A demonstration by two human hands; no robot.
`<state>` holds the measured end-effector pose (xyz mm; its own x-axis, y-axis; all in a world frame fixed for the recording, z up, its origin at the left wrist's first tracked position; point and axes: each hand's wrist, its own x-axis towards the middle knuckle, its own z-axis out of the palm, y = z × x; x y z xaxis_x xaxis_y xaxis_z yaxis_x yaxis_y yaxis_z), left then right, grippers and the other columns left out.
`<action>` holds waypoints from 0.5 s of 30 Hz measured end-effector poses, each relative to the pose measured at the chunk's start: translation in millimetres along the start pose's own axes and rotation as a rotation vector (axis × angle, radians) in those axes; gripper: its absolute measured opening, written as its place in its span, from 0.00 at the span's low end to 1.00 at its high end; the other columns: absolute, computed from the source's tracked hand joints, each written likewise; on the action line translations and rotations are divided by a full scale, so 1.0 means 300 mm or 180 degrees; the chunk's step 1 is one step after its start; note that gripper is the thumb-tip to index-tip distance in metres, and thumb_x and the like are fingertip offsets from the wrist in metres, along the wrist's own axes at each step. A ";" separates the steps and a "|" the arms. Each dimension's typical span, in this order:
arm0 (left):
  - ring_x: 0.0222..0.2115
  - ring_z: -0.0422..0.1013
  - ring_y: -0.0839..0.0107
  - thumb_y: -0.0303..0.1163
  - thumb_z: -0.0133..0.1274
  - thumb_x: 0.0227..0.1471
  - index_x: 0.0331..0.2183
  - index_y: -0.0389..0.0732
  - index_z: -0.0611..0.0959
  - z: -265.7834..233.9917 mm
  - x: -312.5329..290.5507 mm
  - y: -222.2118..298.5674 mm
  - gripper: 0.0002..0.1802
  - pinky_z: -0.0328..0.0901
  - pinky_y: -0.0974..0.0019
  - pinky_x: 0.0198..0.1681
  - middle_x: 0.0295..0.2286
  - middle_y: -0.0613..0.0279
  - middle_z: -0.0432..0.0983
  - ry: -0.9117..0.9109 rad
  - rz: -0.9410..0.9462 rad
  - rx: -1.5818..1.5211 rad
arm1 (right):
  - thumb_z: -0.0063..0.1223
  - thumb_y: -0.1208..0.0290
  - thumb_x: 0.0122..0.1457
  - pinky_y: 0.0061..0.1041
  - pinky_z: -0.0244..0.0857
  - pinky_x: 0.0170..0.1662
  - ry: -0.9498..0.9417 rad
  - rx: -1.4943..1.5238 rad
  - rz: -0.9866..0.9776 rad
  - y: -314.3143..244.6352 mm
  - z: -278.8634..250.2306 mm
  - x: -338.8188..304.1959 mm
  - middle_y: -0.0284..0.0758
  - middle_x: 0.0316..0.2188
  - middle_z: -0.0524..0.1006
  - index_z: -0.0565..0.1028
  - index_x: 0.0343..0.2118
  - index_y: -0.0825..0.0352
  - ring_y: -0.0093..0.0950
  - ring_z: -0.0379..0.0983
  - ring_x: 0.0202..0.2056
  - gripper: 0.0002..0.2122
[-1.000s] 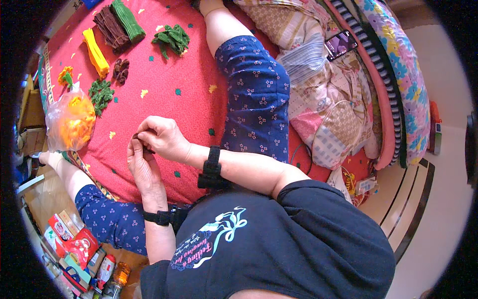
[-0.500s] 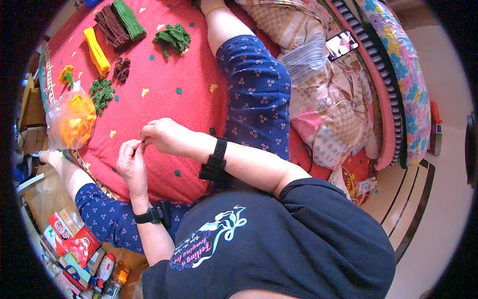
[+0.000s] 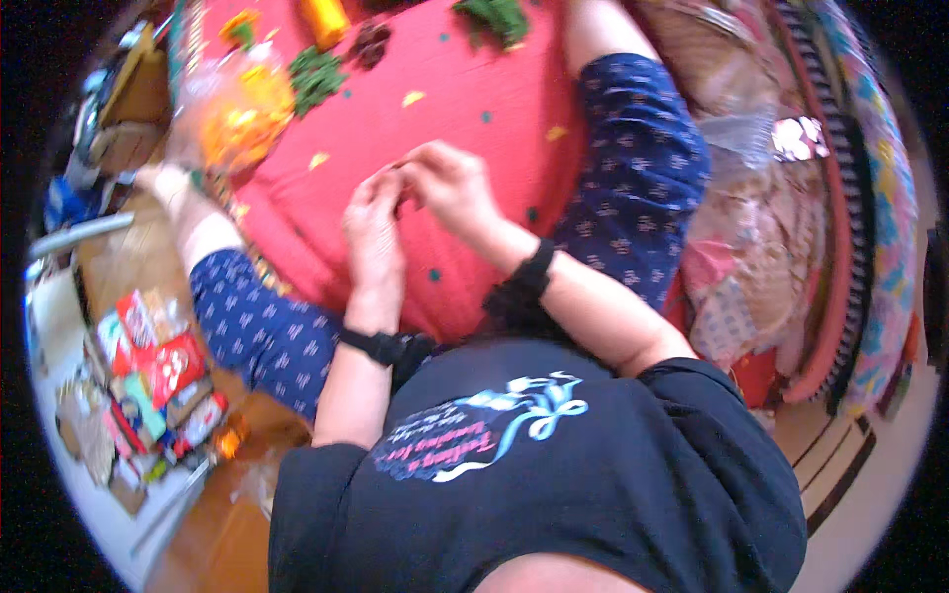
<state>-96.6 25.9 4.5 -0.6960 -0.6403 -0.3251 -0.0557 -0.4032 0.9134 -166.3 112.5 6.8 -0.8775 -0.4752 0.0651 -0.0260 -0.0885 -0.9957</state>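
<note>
Over the red bedcover (image 3: 474,119), my left hand (image 3: 374,227) and my right hand (image 3: 450,188) meet fingertip to fingertip. Both are closed in a pinch on a small dark brown piece (image 3: 400,206), seemingly a pipe cleaner, mostly hidden by the fingers. Beyond them lie a small heap of brown looped shapes (image 3: 371,44), a heap of green looped pieces (image 3: 316,81) and a darker green heap (image 3: 494,22). A yellow pipe cleaner bundle (image 3: 323,22) is cut off by the upper edge. The picture is somewhat blurred.
A clear plastic bag (image 3: 237,119) of orange fluffy pieces stands at the left, an orange flower (image 3: 240,28) above it. My legs in blue patterned trousers (image 3: 633,158) flank the work. Crumpled bedding (image 3: 751,227) and a phone (image 3: 799,138) lie right; packages (image 3: 168,366) lie lower left.
The view has shifted, so the bedcover and everything on it sit higher and the brown and green bundles have left the picture. My hands stay together, still pinching the brown piece.
</note>
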 end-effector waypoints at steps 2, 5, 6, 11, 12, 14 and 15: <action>0.24 0.64 0.79 0.33 0.51 0.49 0.28 0.41 0.78 0.015 -0.001 -0.019 0.06 0.59 0.76 0.29 0.24 0.69 0.72 -0.0250 0.0022 -0.0722 | 0.49 0.77 0.50 0.20 0.65 0.23 0.0056 0.0970 0.0728 -0.023 0.009 -0.011 0.33 0.18 0.72 0.72 0.28 0.71 0.20 0.68 0.20 0.04; 0.23 0.64 0.80 0.32 0.52 0.49 0.29 0.39 0.78 0.035 -0.023 -0.007 0.07 0.58 0.77 0.28 0.23 0.69 0.72 -0.0078 0.0150 -0.0691 | 0.48 0.77 0.52 0.17 0.65 0.22 0.0250 0.1599 0.0958 -0.026 0.026 -0.018 0.31 0.19 0.72 0.72 0.27 0.70 0.18 0.68 0.20 0.03; 0.24 0.65 0.80 0.31 0.53 0.48 0.30 0.38 0.78 0.032 -0.025 -0.005 0.07 0.60 0.77 0.29 0.24 0.68 0.73 -0.0020 0.0224 -0.0432 | 0.48 0.77 0.52 0.17 0.65 0.22 0.0288 0.1619 0.1019 -0.023 0.029 -0.020 0.32 0.19 0.72 0.71 0.27 0.70 0.18 0.68 0.20 0.03; 0.26 0.67 0.81 0.26 0.52 0.48 0.30 0.36 0.78 -0.001 -0.030 0.029 0.06 0.63 0.78 0.32 0.25 0.68 0.74 0.0046 0.0374 0.0008 | 0.48 0.77 0.52 0.17 0.66 0.23 0.0042 0.1350 0.0966 -0.012 0.003 -0.007 0.32 0.20 0.73 0.72 0.28 0.71 0.19 0.69 0.20 0.04; 0.26 0.67 0.82 0.27 0.53 0.47 0.30 0.36 0.79 -0.022 -0.020 0.040 0.06 0.62 0.79 0.31 0.24 0.68 0.74 -0.0027 0.0465 0.0413 | 0.48 0.77 0.51 0.17 0.66 0.24 -0.0211 0.0918 0.0976 -0.017 -0.018 0.018 0.32 0.20 0.73 0.73 0.29 0.72 0.18 0.69 0.21 0.04; 0.26 0.67 0.85 0.27 0.54 0.46 0.28 0.36 0.80 -0.057 0.000 0.055 0.05 0.62 0.80 0.31 0.24 0.70 0.75 -0.0238 0.0472 0.0928 | 0.51 0.75 0.52 0.16 0.66 0.27 -0.0450 0.0291 0.0921 -0.015 -0.058 0.056 0.30 0.21 0.74 0.74 0.33 0.71 0.17 0.70 0.23 0.07; 0.26 0.67 0.85 0.27 0.54 0.46 0.28 0.36 0.80 -0.061 0.000 0.070 0.05 0.62 0.80 0.31 0.24 0.70 0.75 -0.0210 0.0455 0.0907 | 0.51 0.76 0.51 0.15 0.66 0.28 -0.0599 0.0258 0.0828 -0.037 -0.068 0.067 0.30 0.21 0.74 0.74 0.35 0.70 0.17 0.70 0.22 0.08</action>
<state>-84.7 5.5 19.3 -0.7556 -0.6297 -0.1806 -0.1459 -0.1070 0.9835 -193.5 121.7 17.8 -0.7457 -0.6436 -0.1722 0.2322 -0.0088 -0.9726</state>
